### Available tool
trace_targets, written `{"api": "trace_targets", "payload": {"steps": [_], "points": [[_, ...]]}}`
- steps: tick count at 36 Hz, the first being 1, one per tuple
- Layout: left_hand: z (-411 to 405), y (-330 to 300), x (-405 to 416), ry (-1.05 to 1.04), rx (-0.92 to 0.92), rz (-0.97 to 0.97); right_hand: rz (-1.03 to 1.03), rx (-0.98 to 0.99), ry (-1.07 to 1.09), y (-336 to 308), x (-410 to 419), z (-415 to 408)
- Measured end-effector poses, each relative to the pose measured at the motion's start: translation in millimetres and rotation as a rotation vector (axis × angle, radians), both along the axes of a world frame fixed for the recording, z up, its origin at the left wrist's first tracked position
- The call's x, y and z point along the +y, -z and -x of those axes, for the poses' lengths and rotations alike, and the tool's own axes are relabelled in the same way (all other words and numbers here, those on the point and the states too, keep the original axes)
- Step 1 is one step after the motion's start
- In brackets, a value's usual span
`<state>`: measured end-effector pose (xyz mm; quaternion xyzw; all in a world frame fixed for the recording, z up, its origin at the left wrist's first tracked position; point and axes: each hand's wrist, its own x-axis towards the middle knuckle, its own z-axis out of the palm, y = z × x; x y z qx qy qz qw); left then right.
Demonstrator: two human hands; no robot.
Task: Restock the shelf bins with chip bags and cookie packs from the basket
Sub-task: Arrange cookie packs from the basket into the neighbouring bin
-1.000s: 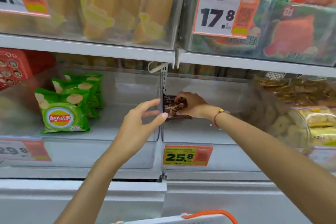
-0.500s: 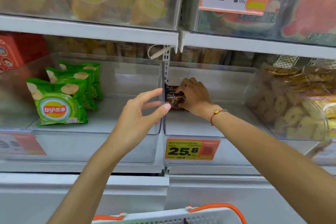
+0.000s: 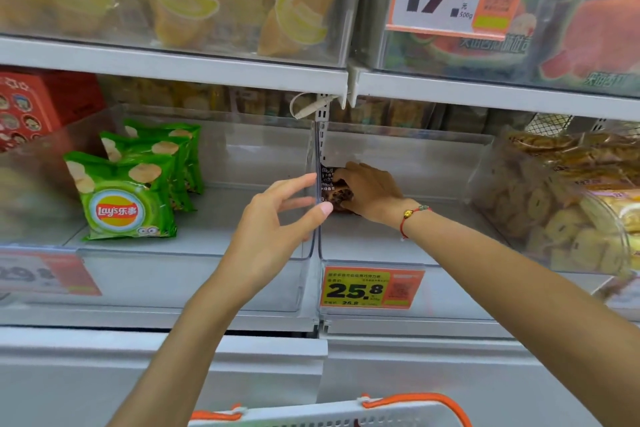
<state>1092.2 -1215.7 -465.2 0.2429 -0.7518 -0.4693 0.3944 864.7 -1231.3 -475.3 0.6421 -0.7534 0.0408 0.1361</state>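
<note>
The restocking looks barely under way in the middle bin [image 3: 408, 253]: one dark cookie pack [image 3: 333, 188] sits against its left wall, and the rest of that bin's floor is bare. The right hand [image 3: 369, 189] reaches in with its fingers curled over the pack, setting it down. The left hand [image 3: 277, 218] hovers in front of the clear divider [image 3: 316, 184], fingers spread and straight, holding nothing. In the bin on the left [image 3: 194, 274], three or so green chip bags [image 3: 126, 196] stand in a row, with plenty of room beside them. The basket [image 3: 332, 414] shows only its rim at the bottom edge; what remains in it is hidden.
</note>
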Motion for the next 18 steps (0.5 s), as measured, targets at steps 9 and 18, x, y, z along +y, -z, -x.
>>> {"api": "trace_targets", "payload": {"steps": [9, 18], "points": [[-2, -3, 5, -0.04, -0.007, 0.004, 0.005, -0.258, 0.014, -30, 42, -3], [-9, -6, 43, -0.379, 0.075, 0.266, 0.151, -0.478, -0.101, -45, 146, -45]]}}
